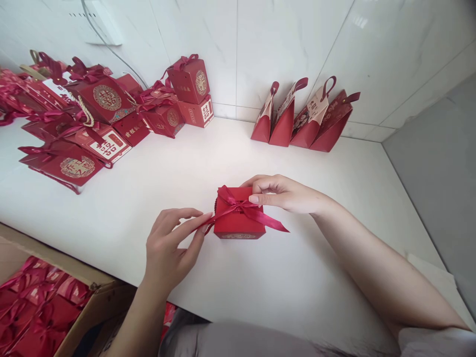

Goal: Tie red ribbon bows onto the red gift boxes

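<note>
A small red gift box (240, 229) sits on the white table in front of me, with a gold pattern partly showing on its near side. A dark red satin ribbon (266, 219) is tied in a bow across its top, one tail trailing off to the right. At the box's left side, my left hand (173, 245) pinches the other ribbon tail between thumb and fingers. My right hand (280, 192) is at the upper right of the box, thumb and bent index finger closed on the bow's right loop. Its other fingers reach behind the box, partly hidden.
Several decorated red gift boxes (107, 99) are piled at the back left. Several triangular red boxes with ribbon handles (312, 119) stand in a row by the tiled wall. At lower left, a cardboard carton (89, 312) holds more ribboned boxes. A cable (107, 44) hangs on the wall.
</note>
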Tool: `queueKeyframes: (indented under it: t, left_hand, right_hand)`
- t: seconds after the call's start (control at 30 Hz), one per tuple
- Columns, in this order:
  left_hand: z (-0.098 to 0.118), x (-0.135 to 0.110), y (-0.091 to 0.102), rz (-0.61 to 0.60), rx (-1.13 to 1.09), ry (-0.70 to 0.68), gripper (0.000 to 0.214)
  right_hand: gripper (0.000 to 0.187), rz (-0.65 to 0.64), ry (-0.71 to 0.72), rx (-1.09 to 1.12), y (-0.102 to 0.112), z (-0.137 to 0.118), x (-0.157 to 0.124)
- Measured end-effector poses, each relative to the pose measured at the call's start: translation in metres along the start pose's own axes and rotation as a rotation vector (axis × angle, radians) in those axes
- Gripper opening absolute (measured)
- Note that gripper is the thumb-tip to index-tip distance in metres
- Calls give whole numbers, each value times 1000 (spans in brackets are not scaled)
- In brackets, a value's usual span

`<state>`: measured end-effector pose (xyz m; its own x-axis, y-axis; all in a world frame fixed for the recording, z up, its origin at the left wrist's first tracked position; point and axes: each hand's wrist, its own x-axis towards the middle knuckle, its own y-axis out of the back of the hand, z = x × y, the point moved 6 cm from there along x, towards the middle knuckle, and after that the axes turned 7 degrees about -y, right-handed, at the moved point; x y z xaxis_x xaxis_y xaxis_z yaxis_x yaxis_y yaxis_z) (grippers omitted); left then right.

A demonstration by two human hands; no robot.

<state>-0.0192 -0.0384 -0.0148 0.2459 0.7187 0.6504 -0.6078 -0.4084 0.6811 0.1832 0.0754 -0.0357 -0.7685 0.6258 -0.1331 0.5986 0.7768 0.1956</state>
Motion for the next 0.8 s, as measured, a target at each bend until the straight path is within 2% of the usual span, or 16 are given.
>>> queueKeyframes:
  t: [0.1,0.2,0.33,0.47,0.53,0.6,0.7,0.8]
  left_hand:
    - [-3,-2,2,75,-34,42,26]
    - [-3,-1,1,66,-141,222,8]
    - [-11,-9,-15,-108,-449,606,23]
    - [-19,-23,-30,-166,-707,797,29]
    - [-21,-30,-36,-190,-760,836,31]
    - [-19,-31,-38,-223,-774,812,32]
    - [-14,-25,-34,-236,-698,744,33]
    - [-12,-21,-31,-224,-619,741,35]
  right_hand:
    - [37,6,0,7,0,2,1]
    - [37,6,1,18,0,3,1]
    - [35,7,5,56,-1,2,1]
    - [35,18,-9,57,0,1,2]
    - [35,18,-17,48,-1,1,2]
    - [35,24,-19,45,-1,0,2]
    - [36,27,-12,38,-1,-1,1]
    - [37,11,1,33,-3,-3,0]
